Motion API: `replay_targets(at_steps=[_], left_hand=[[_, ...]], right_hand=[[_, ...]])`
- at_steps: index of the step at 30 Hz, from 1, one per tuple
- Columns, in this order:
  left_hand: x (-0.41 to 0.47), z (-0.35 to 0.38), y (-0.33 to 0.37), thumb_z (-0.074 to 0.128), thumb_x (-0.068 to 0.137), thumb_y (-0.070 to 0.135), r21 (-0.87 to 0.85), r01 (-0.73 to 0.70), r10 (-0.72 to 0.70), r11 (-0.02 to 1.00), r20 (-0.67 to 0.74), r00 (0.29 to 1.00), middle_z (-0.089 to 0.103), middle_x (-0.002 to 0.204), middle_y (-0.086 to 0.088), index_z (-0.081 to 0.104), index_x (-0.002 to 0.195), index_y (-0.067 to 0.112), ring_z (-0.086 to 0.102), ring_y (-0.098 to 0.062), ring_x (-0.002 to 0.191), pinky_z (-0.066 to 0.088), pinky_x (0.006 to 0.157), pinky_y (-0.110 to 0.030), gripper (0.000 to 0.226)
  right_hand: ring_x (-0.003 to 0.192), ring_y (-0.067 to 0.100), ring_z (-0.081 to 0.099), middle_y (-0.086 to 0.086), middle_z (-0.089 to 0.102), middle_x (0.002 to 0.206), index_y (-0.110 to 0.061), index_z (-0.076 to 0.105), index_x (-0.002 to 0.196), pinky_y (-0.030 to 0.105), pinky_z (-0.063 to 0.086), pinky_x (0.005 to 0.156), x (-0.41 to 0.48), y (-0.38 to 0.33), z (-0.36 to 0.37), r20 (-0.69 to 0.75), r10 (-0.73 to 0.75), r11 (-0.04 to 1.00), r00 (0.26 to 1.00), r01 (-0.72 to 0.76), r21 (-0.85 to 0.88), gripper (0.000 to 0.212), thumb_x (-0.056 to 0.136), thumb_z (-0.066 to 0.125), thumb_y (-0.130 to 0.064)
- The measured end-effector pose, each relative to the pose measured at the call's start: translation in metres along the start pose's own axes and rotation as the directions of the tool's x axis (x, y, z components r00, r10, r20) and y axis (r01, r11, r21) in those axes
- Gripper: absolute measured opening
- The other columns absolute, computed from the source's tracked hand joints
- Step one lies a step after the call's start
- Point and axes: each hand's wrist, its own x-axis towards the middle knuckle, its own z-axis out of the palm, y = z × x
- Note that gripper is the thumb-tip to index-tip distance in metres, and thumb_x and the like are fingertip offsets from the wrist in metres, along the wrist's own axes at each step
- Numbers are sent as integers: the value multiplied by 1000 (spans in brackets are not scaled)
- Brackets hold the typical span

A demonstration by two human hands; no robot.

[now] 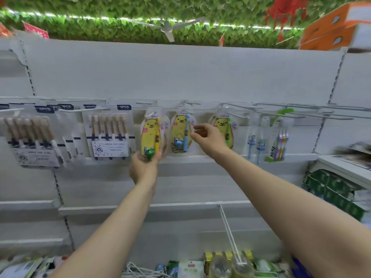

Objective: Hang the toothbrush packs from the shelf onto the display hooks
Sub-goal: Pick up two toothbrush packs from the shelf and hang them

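Hands (pixel 143 167) (pixel 208 137) among bear packs (pixel 180 135), bare hooks (pixel 305 115).

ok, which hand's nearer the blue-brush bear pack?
Right. The right hand hovers just off the right edge of the blue-brush bear pack; the left hand is lower left, gripping the yellow-brush pack.

Overhead, a ceiling covering of green artificial leaves (pixel 120 9), crossed by a white strip light (pixel 112 18), with a white three-bladed ceiling fan (pixel 167 27) below. At upper right, red hanging decoration (pixel 285 11) near stacked orange cardboard boxes (pixel 337 25). Lower right, stacked dark green cartons (pixel 333 193).
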Motion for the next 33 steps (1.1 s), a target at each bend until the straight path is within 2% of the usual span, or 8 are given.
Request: replay_targets(at_steps=[2,4,7,12,15,20,25,33], left_hand=[[-28,11,13,86,69,42,199,-110,120,974,-36,992,57,130,-4,52,131,21,50,-29,123,44,103,-48,74],[-60,24,34,87,67,41,329,-109,148,938,-97,984,41,146,-11,41,142,19,36,-33,135,36,108,-49,91],[-108,45,60,87,68,43,310,-32,82,950,-150,985,22,157,-17,24,152,14,25,-37,142,29,112,-49,109],[-213,108,81,83,76,37,297,-276,245,914,138,960,36,151,-13,36,148,16,30,-31,140,28,113,-42,88],[-281,156,95,82,76,34,279,-436,318,856,381,868,39,146,-12,42,144,21,34,-29,136,31,110,-37,81],[-386,227,118,77,81,36,233,-700,428,676,649,629,39,147,-7,42,144,27,36,-28,135,33,109,-39,73],[-459,292,137,67,87,42,151,-800,448,580,762,468,42,145,-7,43,144,27,37,-29,134,36,106,-41,64],[-533,411,145,59,90,50,86,-859,422,504,844,332,45,142,-11,43,142,17,40,-31,130,39,102,-43,64]], right_hand=[[108,16,62,1,66,118,-18,62,128,38,52,95,-17,2,-46,58,-37,978,998,48,-202,43,89,71,-33],[117,19,59,3,64,127,-16,59,133,38,48,101,-38,2,-98,106,-53,930,993,88,-357,47,90,70,-32],[123,21,57,3,62,132,-16,59,133,36,45,103,-71,5,-177,82,-75,849,994,107,-518,47,91,68,-35],[124,22,55,4,62,133,-18,60,132,34,43,98,-130,22,-301,-1,-97,745,995,72,-663,44,92,66,-37],[126,25,52,4,61,135,-18,57,135,35,42,98,-168,34,-363,-35,-104,667,994,44,-743,46,93,64,-37],[126,29,48,10,60,130,-21,55,135,42,46,97,-219,62,-456,-80,-59,534,995,-37,-844,48,93,62,-41],[127,30,46,9,57,134,-20,50,138,44,46,97,-255,84,-536,-147,-1,424,989,-133,-896,53,93,60,-46],[132,30,44,9,50,142,-20,45,143,42,43,102,-268,134,-651,-290,81,330,953,-301,-895,58,94,59,-48]])
